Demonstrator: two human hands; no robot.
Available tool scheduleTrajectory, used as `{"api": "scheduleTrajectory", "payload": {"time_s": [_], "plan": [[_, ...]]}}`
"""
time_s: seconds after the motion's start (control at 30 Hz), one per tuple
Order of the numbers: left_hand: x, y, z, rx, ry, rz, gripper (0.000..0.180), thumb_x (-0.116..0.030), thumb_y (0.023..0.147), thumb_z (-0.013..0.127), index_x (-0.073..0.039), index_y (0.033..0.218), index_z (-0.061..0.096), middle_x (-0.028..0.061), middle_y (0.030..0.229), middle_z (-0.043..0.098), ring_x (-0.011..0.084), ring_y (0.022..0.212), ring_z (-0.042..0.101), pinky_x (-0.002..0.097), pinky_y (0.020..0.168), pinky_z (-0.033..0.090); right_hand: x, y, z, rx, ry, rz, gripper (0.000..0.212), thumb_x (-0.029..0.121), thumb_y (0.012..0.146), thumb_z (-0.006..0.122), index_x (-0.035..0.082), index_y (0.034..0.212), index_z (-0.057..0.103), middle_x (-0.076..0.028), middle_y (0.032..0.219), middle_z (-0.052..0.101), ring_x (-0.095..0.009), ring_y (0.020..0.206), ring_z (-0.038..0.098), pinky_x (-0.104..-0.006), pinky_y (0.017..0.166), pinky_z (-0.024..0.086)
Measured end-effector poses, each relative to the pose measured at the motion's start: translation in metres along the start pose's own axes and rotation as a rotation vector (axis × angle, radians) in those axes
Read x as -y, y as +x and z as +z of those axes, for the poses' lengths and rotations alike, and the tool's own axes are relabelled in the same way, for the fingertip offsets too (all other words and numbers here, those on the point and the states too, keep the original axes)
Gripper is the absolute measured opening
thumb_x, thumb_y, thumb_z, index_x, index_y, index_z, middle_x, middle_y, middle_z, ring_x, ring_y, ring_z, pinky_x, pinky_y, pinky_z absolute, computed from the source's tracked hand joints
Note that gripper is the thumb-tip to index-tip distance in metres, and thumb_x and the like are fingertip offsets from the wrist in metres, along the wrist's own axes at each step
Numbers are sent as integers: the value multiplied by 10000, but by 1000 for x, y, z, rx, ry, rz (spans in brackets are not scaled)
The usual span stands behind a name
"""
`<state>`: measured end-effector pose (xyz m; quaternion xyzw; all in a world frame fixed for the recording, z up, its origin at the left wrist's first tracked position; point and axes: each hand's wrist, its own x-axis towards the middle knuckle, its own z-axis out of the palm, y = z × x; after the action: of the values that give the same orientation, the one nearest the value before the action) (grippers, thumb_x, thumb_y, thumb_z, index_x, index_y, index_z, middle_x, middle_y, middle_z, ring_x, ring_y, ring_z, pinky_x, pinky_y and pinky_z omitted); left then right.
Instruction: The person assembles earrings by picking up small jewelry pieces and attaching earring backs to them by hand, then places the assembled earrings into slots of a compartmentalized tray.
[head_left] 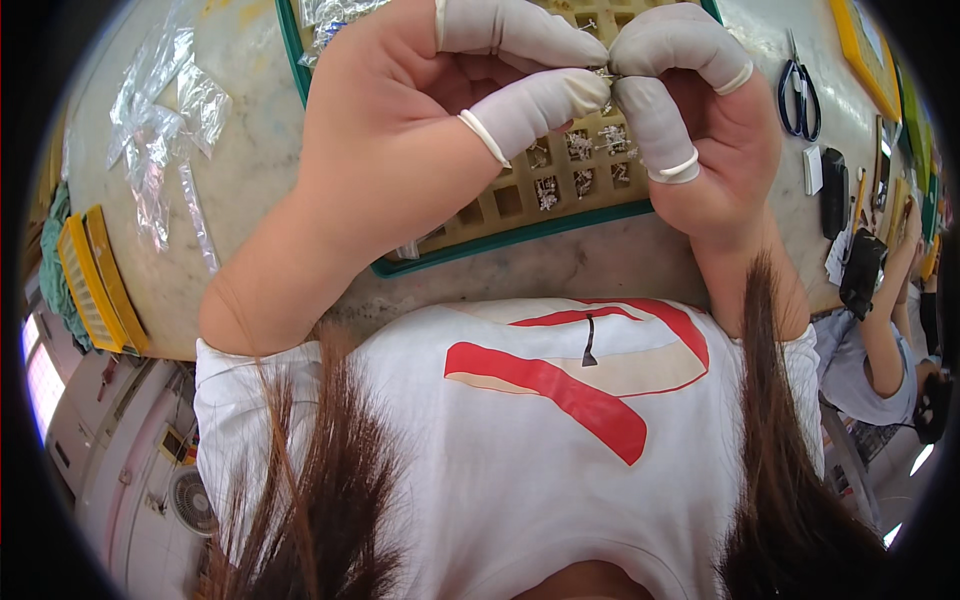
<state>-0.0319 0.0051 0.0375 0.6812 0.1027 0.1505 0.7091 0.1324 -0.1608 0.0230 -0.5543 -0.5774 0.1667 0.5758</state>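
Note:
My left hand (420,110) and my right hand (725,125) meet at the fingertips at the top middle. White finger cots cover the thumb and index finger of each. Both pinch a tiny shiny metal piece (604,76), mostly covered by the fingertips, so its exact kind is unclear. Below them lies a green tray (530,237) with a tan compartmented insert (470,236). Several compartments hold small silvery metal pieces (579,146), and others at the near left look bare. My hands hide much of the tray.
Crumpled clear plastic bags (165,110) lie on the left of the stone-like tabletop (260,150), with yellow frames (100,280) at its edge. To the right are dark-handled scissors (798,98), a white block (812,170) and a black case (833,193). Another person's arm (880,335) shows far right.

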Motion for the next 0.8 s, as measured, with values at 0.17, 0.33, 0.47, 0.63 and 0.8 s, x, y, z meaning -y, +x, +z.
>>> {"api": "scheduleTrajectory", "payload": {"time_s": [0.17, 0.33, 0.47, 0.63, 0.8], "plan": [[-8, 6, 5, 8, 455, 363, 232, 56, 864, 734, 9, 1092, 721, 93, 1008, 730, 184, 886, 705, 273, 785, 561, 15, -4, 6, -14, 324, 353, 114, -5, 948, 605, 7, 1060, 587, -73, 982, 607, -133, 895, 578, -277, 814, 469], [-12, 6, 8, 47, 884, 646, 226, 70, 829, 745, -21, 1035, 747, 120, 1005, 721, 242, 883, 705, 278, 779, 554, 17, -2, 8, -116, 682, 721, 135, 1, 984, 573, 5, 1119, 569, -52, 1048, 631, -103, 972, 600, -263, 886, 484], [-2, 8, 5, 30, 644, 531, 222, 67, 861, 730, 4, 1074, 726, 98, 1024, 722, 185, 929, 690, 272, 819, 544, 18, 1, 3, -87, 637, 646, 161, 17, 987, 583, 8, 1148, 571, -61, 1077, 642, -116, 995, 609, -280, 923, 487], [-8, 2, 5, 121, 199, -27, 198, 55, 885, 716, 26, 1081, 714, 72, 1038, 706, 135, 922, 662, 262, 819, 520, 21, 11, -9, -260, 252, 414, 173, 41, 980, 608, 5, 1148, 587, -66, 1090, 651, -118, 988, 611, -279, 919, 484], [-6, 10, 12, 374, 652, 265, 321, 50, 772, 755, -78, 1066, 764, 78, 932, 641, 254, 920, 632, 329, 776, 509, 18, 10, -17, -264, 133, 357, 176, 40, 980, 613, -14, 1145, 590, -60, 1093, 642, -113, 984, 605, -282, 929, 484]]}}
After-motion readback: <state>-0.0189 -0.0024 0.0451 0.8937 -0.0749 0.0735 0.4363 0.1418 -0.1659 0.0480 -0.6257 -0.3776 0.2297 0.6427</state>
